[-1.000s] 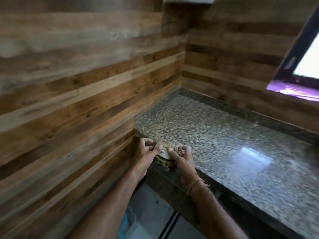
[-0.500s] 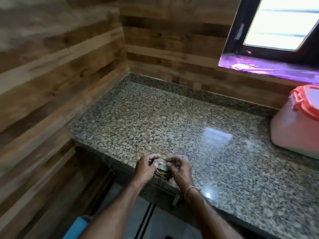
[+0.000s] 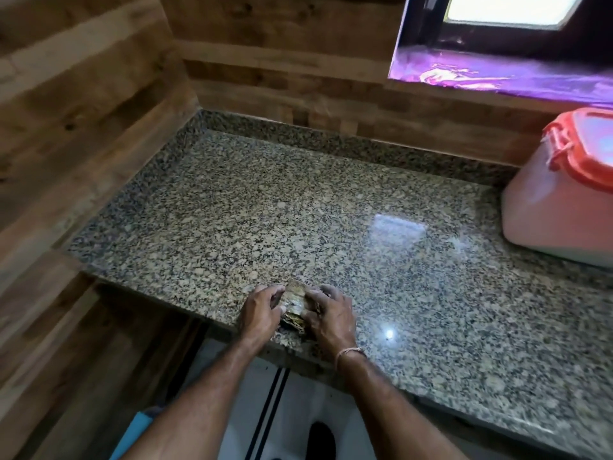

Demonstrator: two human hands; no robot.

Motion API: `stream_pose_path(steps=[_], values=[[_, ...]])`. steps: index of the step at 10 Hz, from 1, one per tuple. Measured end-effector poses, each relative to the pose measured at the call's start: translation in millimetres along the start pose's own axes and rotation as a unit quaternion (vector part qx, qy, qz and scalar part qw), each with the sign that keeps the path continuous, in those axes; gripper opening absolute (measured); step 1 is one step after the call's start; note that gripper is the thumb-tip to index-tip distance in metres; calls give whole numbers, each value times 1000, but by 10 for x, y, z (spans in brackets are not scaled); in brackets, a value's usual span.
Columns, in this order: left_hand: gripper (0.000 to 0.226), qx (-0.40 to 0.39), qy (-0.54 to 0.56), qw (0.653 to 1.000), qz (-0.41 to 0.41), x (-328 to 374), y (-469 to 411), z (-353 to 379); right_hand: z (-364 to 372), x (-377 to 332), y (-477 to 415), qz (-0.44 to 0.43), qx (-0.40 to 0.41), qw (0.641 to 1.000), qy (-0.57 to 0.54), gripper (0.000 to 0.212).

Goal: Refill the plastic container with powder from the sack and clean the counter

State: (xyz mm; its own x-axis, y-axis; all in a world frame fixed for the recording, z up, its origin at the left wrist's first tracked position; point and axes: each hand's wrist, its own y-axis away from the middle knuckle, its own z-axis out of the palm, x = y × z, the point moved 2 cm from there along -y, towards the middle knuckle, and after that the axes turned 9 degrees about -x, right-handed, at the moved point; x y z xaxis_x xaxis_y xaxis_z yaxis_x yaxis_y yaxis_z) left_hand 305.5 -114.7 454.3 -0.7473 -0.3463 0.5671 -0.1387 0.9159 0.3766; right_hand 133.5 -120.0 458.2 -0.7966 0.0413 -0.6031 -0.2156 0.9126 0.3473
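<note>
Woven pad, perhaps cloth: left hand and right hand grip it at the bench edge. Best flatten it before wiping.

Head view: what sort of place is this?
Probably a home kitchen corner: a polished granite counter against wood-plank walls, a lidded plastic container standing on it at the right, a window above. The left hand and right hand grip a folded woven cloth at the counter's front edge.
</note>
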Motion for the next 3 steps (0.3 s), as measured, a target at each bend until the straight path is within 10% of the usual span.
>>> stream_pose_path(steps=[3], values=[[57,44,-19,995,85,415,276,-451,-702,133,428,-23,122,989,-77,46]])
